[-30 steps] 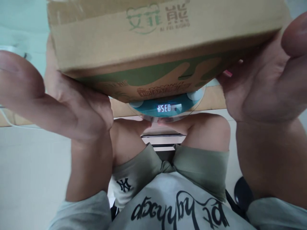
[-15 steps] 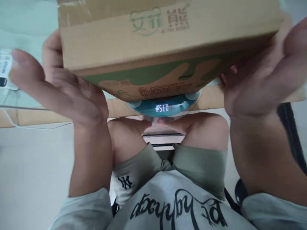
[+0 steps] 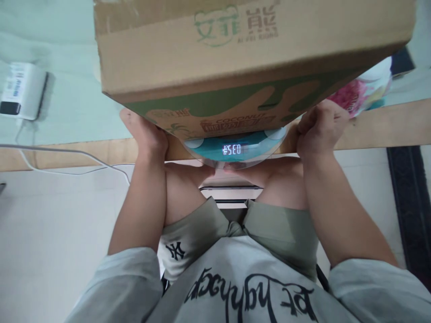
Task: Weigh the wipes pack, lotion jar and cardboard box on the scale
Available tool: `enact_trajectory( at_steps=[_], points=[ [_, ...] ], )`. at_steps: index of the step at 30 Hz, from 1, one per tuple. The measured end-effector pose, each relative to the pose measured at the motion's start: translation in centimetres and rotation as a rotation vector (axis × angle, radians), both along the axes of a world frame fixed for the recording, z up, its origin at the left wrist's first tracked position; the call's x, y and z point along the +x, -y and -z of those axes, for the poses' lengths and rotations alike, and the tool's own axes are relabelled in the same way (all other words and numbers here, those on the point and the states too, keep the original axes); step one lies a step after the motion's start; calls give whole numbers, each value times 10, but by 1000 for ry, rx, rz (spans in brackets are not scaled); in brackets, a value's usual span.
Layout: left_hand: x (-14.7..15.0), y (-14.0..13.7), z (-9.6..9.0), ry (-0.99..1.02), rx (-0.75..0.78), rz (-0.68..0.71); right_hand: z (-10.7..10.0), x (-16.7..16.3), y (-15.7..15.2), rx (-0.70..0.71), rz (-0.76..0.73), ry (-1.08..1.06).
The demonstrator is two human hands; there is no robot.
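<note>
A large brown cardboard box point(image 3: 232, 58) with green and brown print, including the word COCONUT, stands on a round glass scale point(image 3: 208, 150). The scale's display point(image 3: 232, 149) shows lit white digits. My left hand point(image 3: 146, 134) is low at the table edge, by the box's lower left side; its fingers are mostly hidden. On the other side, my right hand point(image 3: 321, 125) rests with curled fingers near the box's lower right side and the table edge. No object shows in it.
A white device point(image 3: 25, 89) with a cable point(image 3: 67, 148) lies at the left on the pale green table cover point(image 3: 67, 40). A pink and white packet point(image 3: 363, 92) sits right of the box, near a dark object point(image 3: 402, 60). The wooden table edge point(image 3: 387, 123) runs across.
Both hands have come down from the box's sides to the table edge, and the right fingers have curled. The box stays on the scale.
</note>
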State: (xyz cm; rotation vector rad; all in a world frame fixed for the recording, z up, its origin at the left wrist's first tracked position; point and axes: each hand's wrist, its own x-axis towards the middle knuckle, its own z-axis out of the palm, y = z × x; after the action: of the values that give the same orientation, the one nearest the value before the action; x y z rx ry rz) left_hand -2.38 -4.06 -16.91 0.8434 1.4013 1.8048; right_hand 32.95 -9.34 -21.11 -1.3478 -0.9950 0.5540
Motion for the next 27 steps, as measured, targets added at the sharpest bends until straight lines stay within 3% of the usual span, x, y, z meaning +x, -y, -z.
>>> enact_trajectory(
  at_steps=[6,12,21,27],
  points=[
    [4,6,-5,-91,38,13,20,11,0,-142,5,42],
    [3,5,-3,-163,40,70,27,22,-4,-249,16,84],
    [-16,-6,26,-268,47,125,26,28,-6,-314,22,93],
    [-24,-10,34,-292,78,166,22,22,-8,-334,12,99]
  ],
)
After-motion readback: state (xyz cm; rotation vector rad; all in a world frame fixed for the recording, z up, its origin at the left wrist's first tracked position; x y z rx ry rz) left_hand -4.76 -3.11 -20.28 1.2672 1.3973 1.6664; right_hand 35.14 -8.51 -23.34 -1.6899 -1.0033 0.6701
